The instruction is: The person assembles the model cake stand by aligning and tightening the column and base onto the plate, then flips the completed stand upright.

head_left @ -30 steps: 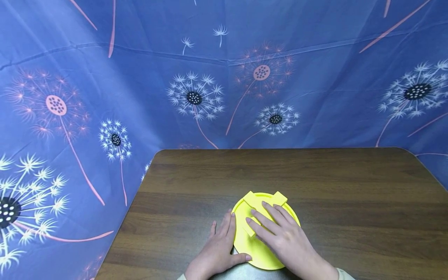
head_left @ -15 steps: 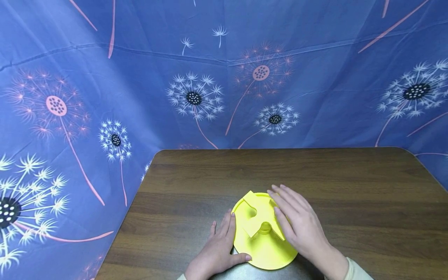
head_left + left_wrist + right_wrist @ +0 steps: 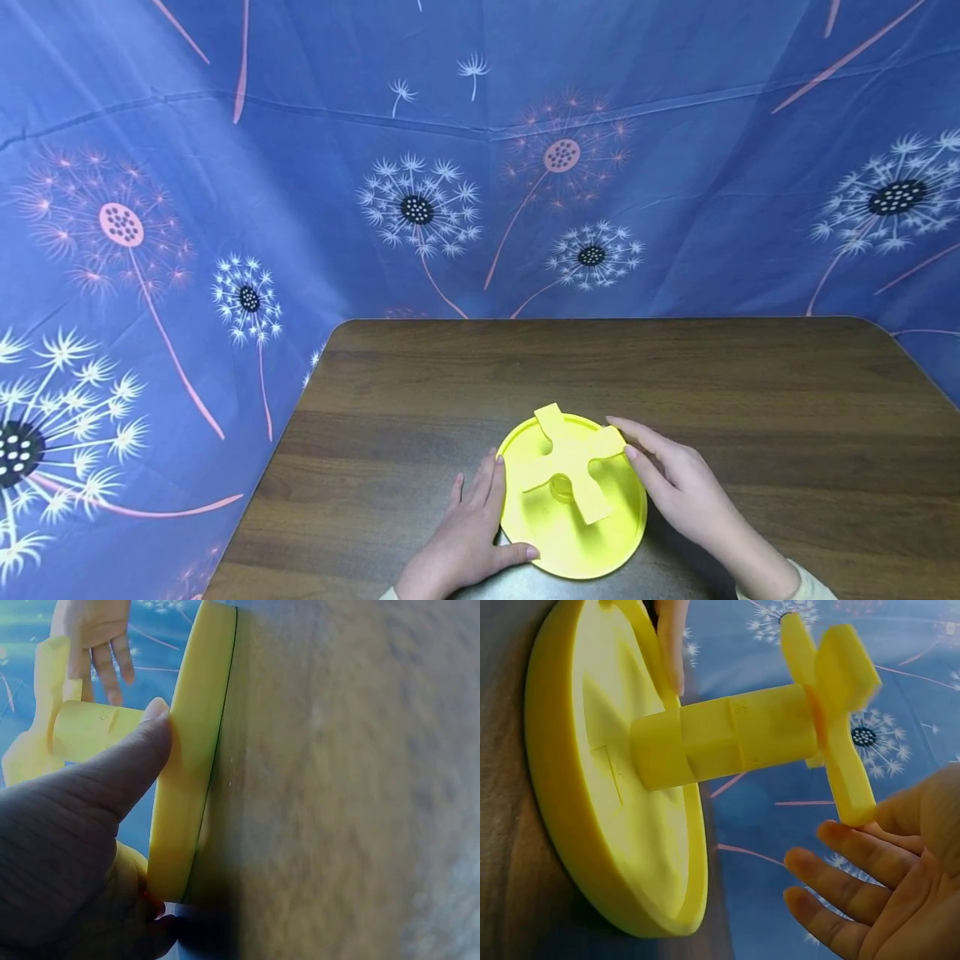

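Note:
A round yellow base (image 3: 577,554) with a raised rim lies flat on the table. From its middle rises a short thick post (image 3: 727,735), made of stacked sections, topped by a yellow four-armed cross piece (image 3: 572,457). My left hand (image 3: 468,529) grips the base's left side, thumb at the near rim and fingers along the left edge; in the left wrist view, the thumb (image 3: 127,761) presses the rim. On the right, my right hand (image 3: 686,492) pinches the tip of one cross arm between thumb and fingers, its other fingers spread loosely in the right wrist view.
The dark wood-grain table (image 3: 420,375) extends around the base. A blue cloth with dandelion prints (image 3: 480,192) hangs behind the table and along its left side.
The cross piece has turned on its post. My right hand has moved from over the cross to its right side and now pinches an arm's tip. My left hand stays put.

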`<state>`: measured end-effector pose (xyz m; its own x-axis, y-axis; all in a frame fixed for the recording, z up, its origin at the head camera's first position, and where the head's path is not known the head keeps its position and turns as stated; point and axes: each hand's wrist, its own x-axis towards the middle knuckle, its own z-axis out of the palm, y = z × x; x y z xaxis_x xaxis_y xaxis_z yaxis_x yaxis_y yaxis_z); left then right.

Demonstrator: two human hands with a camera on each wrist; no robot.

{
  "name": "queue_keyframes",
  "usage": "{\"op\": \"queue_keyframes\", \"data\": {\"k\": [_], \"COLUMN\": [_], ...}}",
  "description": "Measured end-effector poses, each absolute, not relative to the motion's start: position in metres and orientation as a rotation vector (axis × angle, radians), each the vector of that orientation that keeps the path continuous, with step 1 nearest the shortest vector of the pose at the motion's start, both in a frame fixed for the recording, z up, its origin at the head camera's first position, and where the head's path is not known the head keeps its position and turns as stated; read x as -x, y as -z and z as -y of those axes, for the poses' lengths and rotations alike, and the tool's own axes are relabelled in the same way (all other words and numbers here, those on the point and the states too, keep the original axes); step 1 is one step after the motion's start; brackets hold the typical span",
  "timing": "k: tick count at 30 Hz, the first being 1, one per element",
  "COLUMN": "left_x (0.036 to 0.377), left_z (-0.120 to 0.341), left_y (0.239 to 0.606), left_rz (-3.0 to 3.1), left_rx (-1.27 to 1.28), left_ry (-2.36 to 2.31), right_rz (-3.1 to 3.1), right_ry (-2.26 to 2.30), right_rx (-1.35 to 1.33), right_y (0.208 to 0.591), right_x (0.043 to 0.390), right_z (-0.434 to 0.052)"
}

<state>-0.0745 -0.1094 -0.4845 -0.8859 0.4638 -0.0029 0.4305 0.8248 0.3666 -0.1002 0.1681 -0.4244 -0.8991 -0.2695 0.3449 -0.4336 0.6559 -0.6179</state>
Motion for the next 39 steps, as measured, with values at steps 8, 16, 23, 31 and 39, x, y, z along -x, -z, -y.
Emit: {"op": "queue_keyframes", "data": {"k": [8,16,23,31,39], "left_x": [0.076,0.076,0.075,0.073,0.073], "left_z": [0.108,0.11,0.11,0.111,0.109], "left_y": [0.483,0.484,0.486,0.487,0.486], "left_rz": [-2.888,-2.913,-2.91,-2.897,-2.892], "left_rx": [-0.688,-0.713,-0.718,-0.728,-0.72], "left_ry": [-0.538,-0.546,-0.555,-0.58,-0.587], "right_rz": [2.596,2.567,2.524,2.493,2.462], "right_ry": [-1.219,-1.071,-0.907,-0.825,-0.917], "right_rx": [-0.588,-0.638,-0.683,-0.63,-0.424], "right_y": [0.423,0.426,0.43,0.426,0.415], "right_x": [0.083,0.07,0.064,0.064,0.081], "right_z": [-0.176,-0.163,-0.146,-0.148,-0.165]}}
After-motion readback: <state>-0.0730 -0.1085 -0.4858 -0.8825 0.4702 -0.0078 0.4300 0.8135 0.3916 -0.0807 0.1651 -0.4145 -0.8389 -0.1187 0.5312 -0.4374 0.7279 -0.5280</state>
